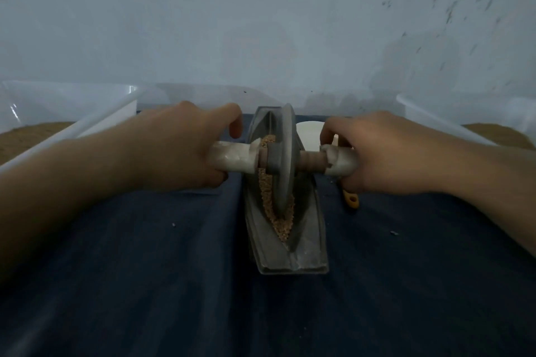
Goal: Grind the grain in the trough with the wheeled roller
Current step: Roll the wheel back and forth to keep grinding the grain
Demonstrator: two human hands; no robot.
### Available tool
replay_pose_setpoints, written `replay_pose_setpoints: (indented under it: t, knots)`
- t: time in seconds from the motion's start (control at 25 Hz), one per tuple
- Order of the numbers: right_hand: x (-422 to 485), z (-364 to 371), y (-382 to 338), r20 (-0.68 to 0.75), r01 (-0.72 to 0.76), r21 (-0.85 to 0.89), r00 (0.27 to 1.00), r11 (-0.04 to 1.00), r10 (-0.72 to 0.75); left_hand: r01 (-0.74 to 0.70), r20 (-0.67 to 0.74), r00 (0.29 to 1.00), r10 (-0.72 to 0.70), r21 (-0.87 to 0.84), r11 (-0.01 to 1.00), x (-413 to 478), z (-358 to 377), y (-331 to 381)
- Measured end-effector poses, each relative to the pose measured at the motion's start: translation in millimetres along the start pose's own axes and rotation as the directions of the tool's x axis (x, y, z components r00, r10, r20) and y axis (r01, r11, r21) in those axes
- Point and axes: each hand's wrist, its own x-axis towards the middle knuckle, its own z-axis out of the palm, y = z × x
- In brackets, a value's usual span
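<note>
The left grip (pixel 179 145) curls tight round the taped left end of the axle (pixel 232 158); the right grip (pixel 385 153) wraps the right end likewise, so both hold it and nothing else. The wheel (pixel 285 153) stands upright in the trough (pixel 307 243), towards its far end, with grain (pixel 278 220) heaped in the groove on its near side and against its left face. The trough lies lengthwise on a dark cloth (pixel 145 269). Risks, as I judge them: uneven pressure could tilt the wheel up the trough wall and spill grain; a hard push could slide the trough on the cloth towards the bowl (pixel 309 133) behind; the right knuckles may catch the yellow tool (pixel 351 200) beneath them
</note>
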Motion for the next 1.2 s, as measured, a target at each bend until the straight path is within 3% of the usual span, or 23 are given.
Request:
replay_pose_setpoints:
  t: [0.12,0.2,0.32,0.48,0.72,0.8,0.92,1.0,1.08,1.2]
  knots:
    - [4.1,0.6,-3.2,0.086,0.052,-0.111,0.995,0.992,-0.042,-0.017,0.088,0.996,0.007,0.113,0.993,4.3,-4.9,-3.7]
    - [17.1,10.9,-4.8,0.107,0.011,-0.117,0.994,0.993,0.002,-0.012,0.095,0.995,-0.005,0.176,0.984,17.9,9.0,-4.9]
    - [50.3,20.4,-1.8,-0.013,-0.087,-0.136,0.996,0.987,0.086,0.085,0.077,0.992,-0.098,0.156,0.984,45.3,26.1,-12.4]
    - [75.4,19.4,-2.4,-0.106,-0.105,-0.214,0.991,0.971,0.083,0.165,0.082,0.981,-0.174,0.111,0.98,59.5,33.0,-19.2]
    - [24.2,-1.5,-0.9,0.079,0.109,-0.128,0.992,0.986,-0.099,0.033,-0.029,0.999,-0.025,0.308,0.951,22.8,15.1,-4.1]
    - [17.2,-9.3,-2.7,0.12,0.073,-0.1,0.991,0.992,-0.061,-0.017,-0.016,1.0,0.023,0.306,0.952,17.7,15.9,2.0]
    - [31.4,-1.3,-6.7,0.279,0.009,-0.1,0.96,0.995,0.019,0.027,-0.027,0.999,-0.019,0.291,0.956,27.1,25.3,5.5]
    - [45.5,11.1,-6.6,0.209,-0.047,-0.099,0.976,0.994,0.067,0.098,-0.125,0.99,-0.062,0.311,0.945,39.6,32.0,4.8]
    - [54.1,21.5,-1.2,-0.002,-0.117,-0.088,0.993,0.989,0.117,0.164,-0.227,0.97,-0.089,0.337,0.927,50.5,38.0,3.0]
    - [54.0,26.6,0.3,-0.184,-0.097,-0.145,0.98,0.985,0.07,0.196,-0.231,0.964,-0.129,0.296,0.935,52.8,42.1,1.3]
